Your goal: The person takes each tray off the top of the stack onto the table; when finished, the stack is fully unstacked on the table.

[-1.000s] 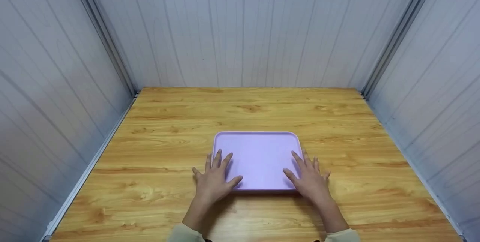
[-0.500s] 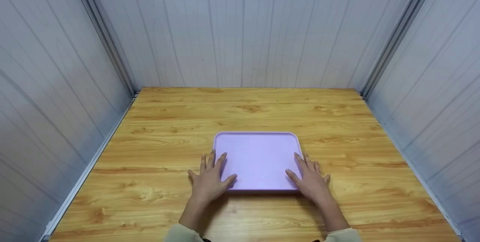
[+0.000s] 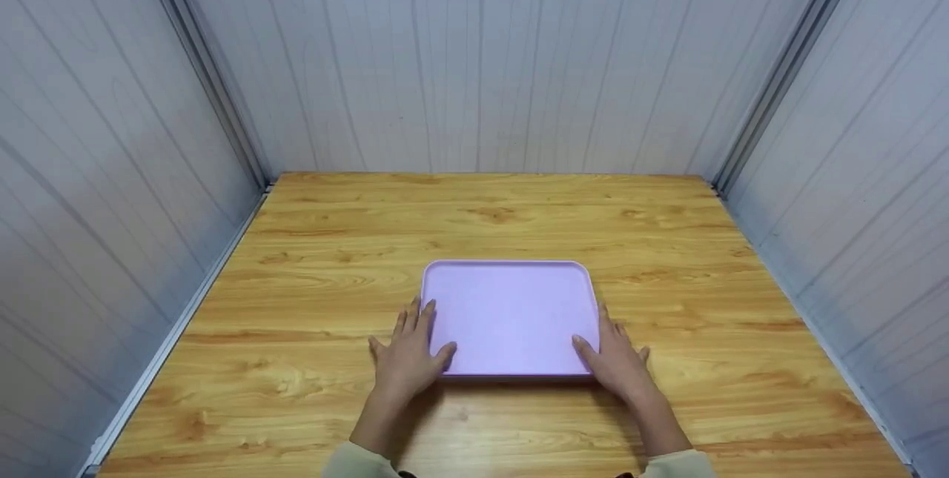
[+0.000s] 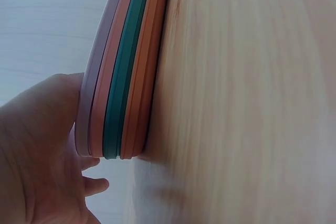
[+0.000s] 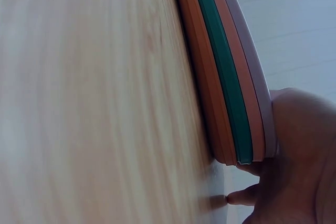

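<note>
A stack of rectangular trays lies on the table, its purple top tray (image 3: 511, 315) facing up. From the sides, a pink tray (image 4: 107, 98), a green tray (image 4: 125, 93) and orange trays (image 5: 207, 82) show below the purple one. My left hand (image 3: 404, 363) lies at the stack's near left corner, fingers spread along the side, thumb over the purple rim. At the near right corner my right hand (image 3: 619, 367) has its thumb over the purple tray and its other fingers outspread beside the edge. In both wrist views the stack hides part of the fingers.
The wood-grain table (image 3: 296, 270) carries the stack near its front middle. Pale panelled walls (image 3: 474, 55) enclose it at the back, left and right, with grey metal posts (image 3: 786, 78) in the rear corners.
My left hand has moved left and its fingers have come off the tray's middle to its side. My right index finger has moved outward to the right edge. The stack has stayed in place.
</note>
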### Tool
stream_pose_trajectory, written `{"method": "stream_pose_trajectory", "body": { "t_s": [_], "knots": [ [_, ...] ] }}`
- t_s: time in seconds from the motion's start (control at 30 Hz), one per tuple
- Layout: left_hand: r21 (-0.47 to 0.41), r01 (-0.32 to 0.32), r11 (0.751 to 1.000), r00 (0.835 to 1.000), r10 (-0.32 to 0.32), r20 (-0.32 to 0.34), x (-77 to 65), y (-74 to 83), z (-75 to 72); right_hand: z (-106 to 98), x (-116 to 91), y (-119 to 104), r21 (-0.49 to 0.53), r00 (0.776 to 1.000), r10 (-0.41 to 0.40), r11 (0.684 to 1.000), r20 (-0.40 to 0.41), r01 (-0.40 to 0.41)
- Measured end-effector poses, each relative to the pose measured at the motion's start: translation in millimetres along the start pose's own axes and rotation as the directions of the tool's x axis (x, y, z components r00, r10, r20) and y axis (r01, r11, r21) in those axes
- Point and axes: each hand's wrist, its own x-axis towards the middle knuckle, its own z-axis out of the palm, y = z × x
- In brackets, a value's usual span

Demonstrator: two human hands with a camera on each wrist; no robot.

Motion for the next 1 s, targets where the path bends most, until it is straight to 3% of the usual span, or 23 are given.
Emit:
{"method": "stream_pose_trajectory", "body": {
  "t_s": [0.33, 0.63, 0.9, 1.0],
  "knots": [
    [-0.079, 0.070, 0.994, 0.998, -0.070, -0.004, 1.4, 1.3, 1.7, -0.6, 1.1, -0.4, 0.010, 1.000, 0.000, 1.000, -0.010, 0.000],
    [-0.121, 0.089, 0.989, 0.986, -0.104, -0.129, 2.0, 0.4, 2.6, -0.2, 0.9, -0.1, 0.002, 1.000, -0.003, 1.000, -0.022, 0.003],
    [-0.278, 0.085, 0.957, 0.969, -0.144, -0.201, 4.2, -0.7, -0.9, -0.5, 0.7, -0.6, 0.000, 1.000, -0.006, 1.000, -0.024, 0.006],
    [-0.346, 0.108, 0.932, 0.963, -0.185, -0.198, 5.2, -2.2, -1.5, -0.4, 0.1, -0.4, -0.006, 0.999, -0.019, 1.000, -0.030, 0.019]
  ]
}}
